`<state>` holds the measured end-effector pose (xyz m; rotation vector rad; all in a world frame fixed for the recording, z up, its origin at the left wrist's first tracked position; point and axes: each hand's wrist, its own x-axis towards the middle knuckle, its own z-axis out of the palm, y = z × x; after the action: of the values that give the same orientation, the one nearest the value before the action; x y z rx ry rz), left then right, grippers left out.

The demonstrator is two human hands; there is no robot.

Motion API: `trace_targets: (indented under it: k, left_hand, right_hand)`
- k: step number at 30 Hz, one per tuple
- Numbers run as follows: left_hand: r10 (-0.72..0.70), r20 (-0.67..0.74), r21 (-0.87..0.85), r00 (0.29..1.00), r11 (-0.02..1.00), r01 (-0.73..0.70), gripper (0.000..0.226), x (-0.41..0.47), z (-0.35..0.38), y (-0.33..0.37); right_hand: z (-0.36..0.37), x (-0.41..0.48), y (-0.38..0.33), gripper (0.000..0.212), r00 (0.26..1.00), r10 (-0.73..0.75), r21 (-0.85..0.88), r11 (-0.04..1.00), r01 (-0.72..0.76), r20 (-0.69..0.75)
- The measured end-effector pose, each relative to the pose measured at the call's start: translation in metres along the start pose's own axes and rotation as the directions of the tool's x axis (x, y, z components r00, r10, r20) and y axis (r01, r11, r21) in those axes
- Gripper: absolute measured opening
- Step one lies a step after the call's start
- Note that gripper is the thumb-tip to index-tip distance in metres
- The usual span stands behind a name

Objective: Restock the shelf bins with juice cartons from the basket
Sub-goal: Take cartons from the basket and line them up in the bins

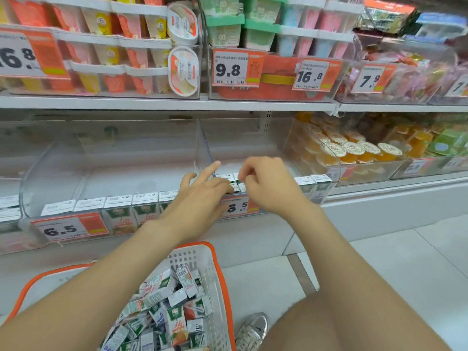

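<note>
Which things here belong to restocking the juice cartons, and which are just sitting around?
Job: basket, loose cartons in it, clear shelf bins, shelved cartons, left hand, right hand.
Not the job: orange jelly cups, dessert tubs, price tags, shoe.

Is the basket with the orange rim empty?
No, the basket holds a loose pile of juice cartons lying at all angles.
</note>
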<state>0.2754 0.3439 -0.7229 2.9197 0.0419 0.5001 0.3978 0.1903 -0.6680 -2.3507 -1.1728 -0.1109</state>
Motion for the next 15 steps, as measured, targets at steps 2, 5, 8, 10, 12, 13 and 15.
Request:
trace_targets:
  k: [2, 5, 8, 10, 12, 13, 15]
  left_hand:
    - [0.058, -0.093, -0.037, 0.994, 0.997, -0.062, 0.032, -0.015, 0.000, -0.006]
    - [0.058, -0.262, -0.019, 0.963, 0.998, -0.065, 0.025, -0.051, 0.000, -0.015]
    - [0.017, -0.235, -0.007, 0.972, 1.000, -0.019, 0.018, -0.100, 0.011, -0.028]
    - [-0.051, -0.098, -0.036, 0.994, 0.998, 0.047, 0.015, -0.133, 0.026, -0.040]
    - [-0.166, 0.113, -0.058, 0.980, 0.983, 0.174, 0.017, -0.161, 0.043, -0.054]
    - [-0.213, 0.228, -0.048, 0.950, 0.972, 0.229, 0.020, -0.172, 0.053, -0.060]
    - [-0.279, 0.434, -0.011, 0.857, 0.949, 0.315, 0.020, -0.192, 0.073, -0.070]
  right_hand:
    - [0.008, -0.016, -0.023, 0.032, 0.994, -0.023, 0.025, 0.999, 0.021, 0.105]
    - [0.031, -0.036, -0.050, 0.026, 0.938, -0.090, -0.074, 0.990, 0.121, 0.336]
    - [0.069, -0.053, -0.068, 0.027, 0.801, -0.115, -0.099, 0.972, 0.212, 0.587]
    - [0.097, -0.064, -0.076, 0.033, 0.673, -0.101, -0.100, 0.962, 0.253, 0.732]
    - [0.127, -0.072, -0.079, 0.034, 0.542, -0.064, -0.117, 0.949, 0.293, 0.838]
    - [0.142, -0.075, -0.080, 0.034, 0.493, -0.047, -0.125, 0.943, 0.309, 0.869]
    - [0.172, -0.081, -0.079, 0.036, 0.435, -0.027, -0.139, 0.928, 0.346, 0.900]
